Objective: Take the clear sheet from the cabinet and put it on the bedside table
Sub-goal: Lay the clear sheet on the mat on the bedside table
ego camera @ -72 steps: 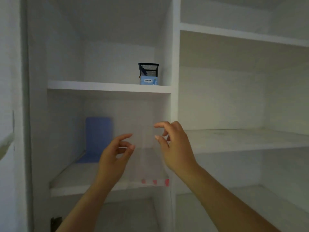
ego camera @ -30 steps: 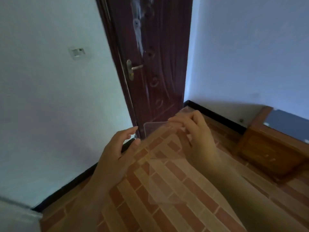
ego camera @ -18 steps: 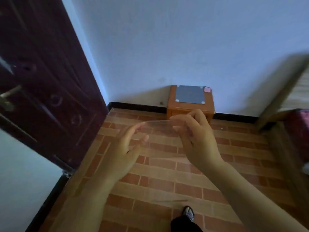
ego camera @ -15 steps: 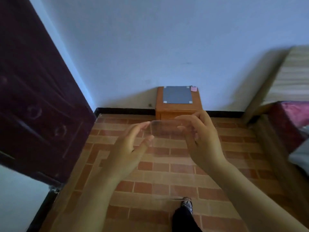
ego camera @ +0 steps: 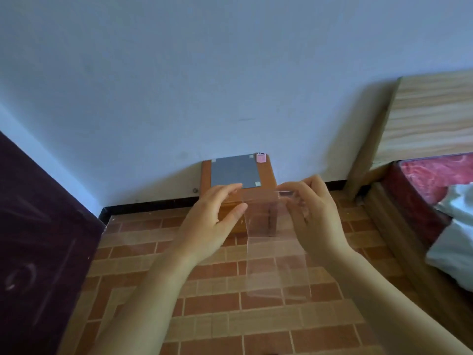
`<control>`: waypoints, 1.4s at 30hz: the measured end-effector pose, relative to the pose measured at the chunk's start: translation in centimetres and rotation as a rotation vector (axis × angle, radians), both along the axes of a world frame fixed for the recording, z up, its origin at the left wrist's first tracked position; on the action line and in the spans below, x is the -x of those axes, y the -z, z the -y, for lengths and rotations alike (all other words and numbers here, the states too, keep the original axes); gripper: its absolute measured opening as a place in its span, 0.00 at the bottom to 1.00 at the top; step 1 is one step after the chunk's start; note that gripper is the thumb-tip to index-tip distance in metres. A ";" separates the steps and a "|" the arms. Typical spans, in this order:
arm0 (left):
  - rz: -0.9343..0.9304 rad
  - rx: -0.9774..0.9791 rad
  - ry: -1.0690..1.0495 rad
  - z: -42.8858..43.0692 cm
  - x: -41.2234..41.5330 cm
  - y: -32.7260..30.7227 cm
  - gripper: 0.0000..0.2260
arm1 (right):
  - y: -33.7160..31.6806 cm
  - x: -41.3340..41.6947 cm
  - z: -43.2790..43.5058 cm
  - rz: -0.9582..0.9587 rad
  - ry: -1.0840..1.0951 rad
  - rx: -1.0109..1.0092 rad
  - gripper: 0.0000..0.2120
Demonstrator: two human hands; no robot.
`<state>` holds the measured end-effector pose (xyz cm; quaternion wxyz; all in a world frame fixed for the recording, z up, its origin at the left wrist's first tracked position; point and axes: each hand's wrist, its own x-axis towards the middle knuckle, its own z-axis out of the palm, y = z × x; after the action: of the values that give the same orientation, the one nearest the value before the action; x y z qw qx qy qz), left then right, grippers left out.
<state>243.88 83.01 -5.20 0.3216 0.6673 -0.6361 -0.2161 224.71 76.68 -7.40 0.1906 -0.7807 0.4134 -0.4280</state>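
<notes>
A clear sheet (ego camera: 277,254) hangs in front of me, and the brick-pattern floor shows through it. My right hand (ego camera: 316,217) pinches its top right corner. At its top left edge is my left hand (ego camera: 212,221), with the thumb and fingers closed loosely on that edge. Beyond the hands, an orange-brown bedside table (ego camera: 270,174) stands against the wall, partly hidden by my fingers. A grey mat (ego camera: 235,172) covers most of its top, and a small pink object (ego camera: 261,158) lies at its back right corner.
A dark wooden door (ego camera: 38,239) fills the left side. On the right stands a bed with a light wooden headboard (ego camera: 432,111), a red mattress (ego camera: 435,175) and white bedding (ego camera: 455,239). Brick-pattern floor (ego camera: 217,316) lies between me and the table.
I took the sheet from the white cabinet and turned past the door. The bedside table now sits centred and closer, and the sheet hangs lower and more upright between my hands.
</notes>
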 end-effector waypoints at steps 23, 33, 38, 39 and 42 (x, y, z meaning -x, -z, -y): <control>-0.072 -0.048 -0.078 32.6 -19.6 5.0 0.19 | 4.2 -18.2 33.9 -0.146 -0.098 -0.138 0.08; -0.068 -0.173 -0.005 48.8 -25.5 11.1 0.20 | 10.4 -23.4 49.5 -0.112 -0.023 -0.299 0.08; -0.065 -0.218 -0.062 55.1 -27.2 17.2 0.20 | 17.6 -25.5 56.8 -0.161 -0.112 -0.335 0.08; -0.064 -0.233 -0.072 56.2 -27.5 18.5 0.20 | 19.1 -25.9 57.9 -0.165 -0.129 -0.355 0.08; -0.040 -0.272 -0.088 59.1 -28.2 22.5 0.20 | 23.3 -27.2 61.2 -0.179 -0.174 -0.376 0.07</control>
<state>272.08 23.88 -27.70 0.2497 0.7275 -0.5646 -0.2993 251.89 15.46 -30.68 0.3315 -0.7990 0.4323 -0.2546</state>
